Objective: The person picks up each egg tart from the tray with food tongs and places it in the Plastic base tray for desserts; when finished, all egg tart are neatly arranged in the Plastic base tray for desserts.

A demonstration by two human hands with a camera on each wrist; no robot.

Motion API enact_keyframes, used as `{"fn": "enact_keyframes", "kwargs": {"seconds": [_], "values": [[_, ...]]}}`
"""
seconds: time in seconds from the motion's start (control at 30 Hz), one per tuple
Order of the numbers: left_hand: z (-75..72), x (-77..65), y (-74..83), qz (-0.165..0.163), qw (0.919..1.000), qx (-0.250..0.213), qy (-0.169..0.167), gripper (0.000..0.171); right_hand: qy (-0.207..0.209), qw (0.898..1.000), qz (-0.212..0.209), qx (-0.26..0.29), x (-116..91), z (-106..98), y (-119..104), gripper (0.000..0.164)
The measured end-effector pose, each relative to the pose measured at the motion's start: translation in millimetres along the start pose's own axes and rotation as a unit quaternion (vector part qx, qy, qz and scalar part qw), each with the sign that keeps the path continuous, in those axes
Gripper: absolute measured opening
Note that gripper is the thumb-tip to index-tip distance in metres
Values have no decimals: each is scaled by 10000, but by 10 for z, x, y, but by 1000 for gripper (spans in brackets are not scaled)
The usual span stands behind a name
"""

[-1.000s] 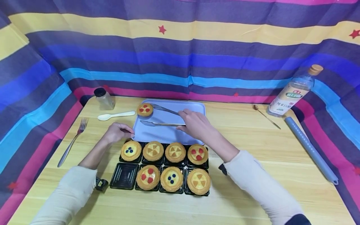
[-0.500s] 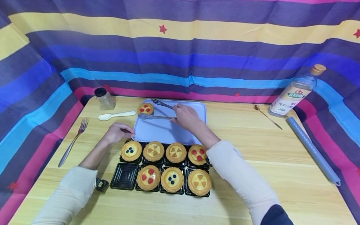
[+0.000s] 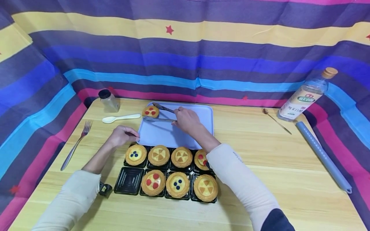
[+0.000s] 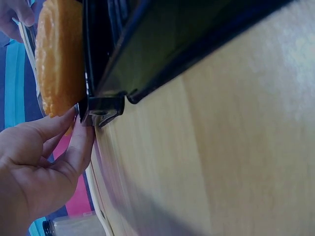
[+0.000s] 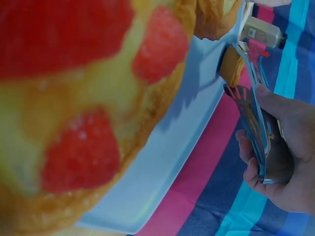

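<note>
My right hand grips metal serving tongs over the light-blue tray. The tongs are spread, one tip beyond and one on the near side of a small tart topped with red fruit pieces. That tart sits in the tray's far left corner. In the right wrist view the tongs point at its side. With thumb and fingers my left hand pinches the tray's left edge near its front corner. In the left wrist view those fingers lie right beside a black box corner.
Two rows of black plastic boxes in front of the tray bear tarts; the front-left box holds none. A fork, white spoon and jar lie left. Rightward are a bottle, thin spoon and grey bar.
My right hand has moved left with the tongs, bringing their tips to either side of the tart on the tray. My left hand has stayed at the tray's edge.
</note>
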State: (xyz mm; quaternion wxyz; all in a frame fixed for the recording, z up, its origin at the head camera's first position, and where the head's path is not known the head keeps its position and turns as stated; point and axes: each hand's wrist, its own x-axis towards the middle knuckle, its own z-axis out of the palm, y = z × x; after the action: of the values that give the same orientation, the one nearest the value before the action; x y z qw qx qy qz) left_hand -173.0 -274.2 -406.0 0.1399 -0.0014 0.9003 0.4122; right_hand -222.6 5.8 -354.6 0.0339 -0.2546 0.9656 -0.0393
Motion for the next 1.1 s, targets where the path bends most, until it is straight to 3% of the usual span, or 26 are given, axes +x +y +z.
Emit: {"fn": "enact_keyframes", "kwargs": {"seconds": [0.47,1.1], "values": [[1,2,14,-39,10000,26,20,20,270,9995,-134,-124,-82,7,32,48],[-8,-2,-6,-73,9999,-66,25,21,1086,9924,-556,-164,-509,-33,228,48]]}}
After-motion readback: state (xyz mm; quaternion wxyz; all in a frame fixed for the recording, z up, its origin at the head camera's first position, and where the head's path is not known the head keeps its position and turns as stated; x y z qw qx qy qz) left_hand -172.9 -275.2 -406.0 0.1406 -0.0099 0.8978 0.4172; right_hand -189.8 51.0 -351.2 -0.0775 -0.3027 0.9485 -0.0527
